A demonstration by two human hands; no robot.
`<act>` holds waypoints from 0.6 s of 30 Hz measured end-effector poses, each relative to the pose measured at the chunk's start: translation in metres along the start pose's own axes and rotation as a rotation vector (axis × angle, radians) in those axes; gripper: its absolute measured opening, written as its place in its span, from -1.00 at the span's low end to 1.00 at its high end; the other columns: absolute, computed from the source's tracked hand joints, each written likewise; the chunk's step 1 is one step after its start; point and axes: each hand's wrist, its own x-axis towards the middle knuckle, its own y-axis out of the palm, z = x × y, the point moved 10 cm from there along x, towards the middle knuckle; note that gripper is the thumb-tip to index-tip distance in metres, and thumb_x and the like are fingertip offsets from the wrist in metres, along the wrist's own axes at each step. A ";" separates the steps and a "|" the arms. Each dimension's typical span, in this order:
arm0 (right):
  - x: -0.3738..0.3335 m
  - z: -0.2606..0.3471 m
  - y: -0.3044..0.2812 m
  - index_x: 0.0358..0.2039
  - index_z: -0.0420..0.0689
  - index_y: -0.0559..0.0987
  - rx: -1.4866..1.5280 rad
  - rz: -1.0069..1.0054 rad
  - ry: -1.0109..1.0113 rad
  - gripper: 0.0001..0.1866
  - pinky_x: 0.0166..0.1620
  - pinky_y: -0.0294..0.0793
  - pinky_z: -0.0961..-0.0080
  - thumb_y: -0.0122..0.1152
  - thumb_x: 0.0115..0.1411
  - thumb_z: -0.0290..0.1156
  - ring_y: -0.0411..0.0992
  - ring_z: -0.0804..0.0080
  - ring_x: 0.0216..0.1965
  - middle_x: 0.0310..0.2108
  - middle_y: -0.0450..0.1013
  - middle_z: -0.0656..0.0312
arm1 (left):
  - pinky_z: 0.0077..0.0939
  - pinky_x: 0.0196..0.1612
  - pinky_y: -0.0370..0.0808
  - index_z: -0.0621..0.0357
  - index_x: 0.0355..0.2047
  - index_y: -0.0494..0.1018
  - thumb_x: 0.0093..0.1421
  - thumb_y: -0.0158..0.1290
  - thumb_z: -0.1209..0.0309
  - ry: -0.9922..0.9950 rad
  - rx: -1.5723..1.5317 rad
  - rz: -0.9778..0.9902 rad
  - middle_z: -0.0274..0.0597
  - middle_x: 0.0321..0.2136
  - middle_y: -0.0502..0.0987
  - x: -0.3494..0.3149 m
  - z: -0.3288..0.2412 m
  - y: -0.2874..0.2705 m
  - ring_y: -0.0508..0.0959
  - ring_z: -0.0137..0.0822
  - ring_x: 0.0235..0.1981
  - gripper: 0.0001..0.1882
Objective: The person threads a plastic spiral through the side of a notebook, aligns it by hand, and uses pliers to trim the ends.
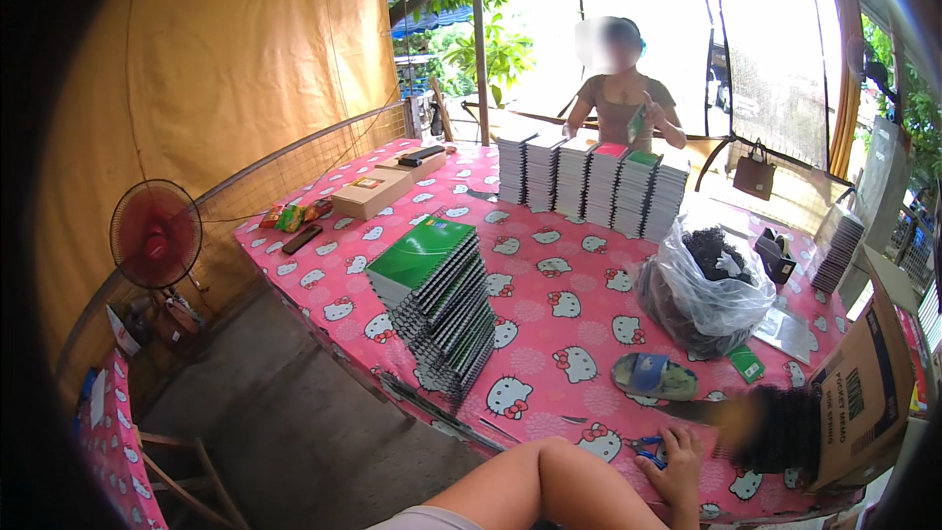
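On the pink patterned table, my right hand rests at the near edge, its fingers curled over small blue-handled pliers. A bent bare limb of mine crosses the lower edge to its left. My left hand does not show. Just beyond the right hand lies a blue-and-olive slipper. Black spiral coils spill beside an open cardboard box to the right. A clear plastic bag full of black coils stands farther back, with a small green notebook next to it.
A tall, leaning stack of green spiral notebooks stands at the table's left edge. Several notebook stacks line the far side, where a person holds a notebook. Brown boxes lie far left; a fan stands beyond the table.
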 end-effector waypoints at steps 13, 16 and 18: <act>0.003 0.008 -0.003 -0.01 -0.16 0.47 -0.037 -0.029 -0.075 -0.31 0.14 0.11 0.09 0.34 -0.10 0.01 0.19 -0.02 0.09 0.05 0.29 0.02 | -0.30 0.04 0.31 0.24 0.04 0.34 0.10 0.14 0.43 0.039 0.152 -0.053 -0.04 -0.04 0.41 -0.009 -0.007 -0.006 0.41 -0.17 -0.04 -0.52; 0.003 0.007 0.008 -0.02 -0.16 0.43 -0.029 0.093 -0.121 -0.39 0.08 0.15 0.07 0.29 -0.02 -0.08 0.21 -0.03 0.05 -0.01 0.29 0.01 | -0.29 0.05 0.30 0.23 0.04 0.33 0.08 0.16 0.44 0.102 0.311 -0.096 -0.04 -0.03 0.41 -0.017 -0.018 -0.012 0.40 -0.15 -0.03 -0.51; 0.011 0.015 0.019 -0.03 -0.17 0.41 0.008 0.198 -0.111 -0.47 0.03 0.18 0.06 0.25 0.03 -0.16 0.22 -0.03 0.01 -0.06 0.29 0.01 | -0.28 0.05 0.29 0.23 0.04 0.33 0.07 0.17 0.46 0.166 0.601 -0.161 -0.03 -0.03 0.40 -0.031 -0.035 -0.011 0.39 -0.14 -0.03 -0.50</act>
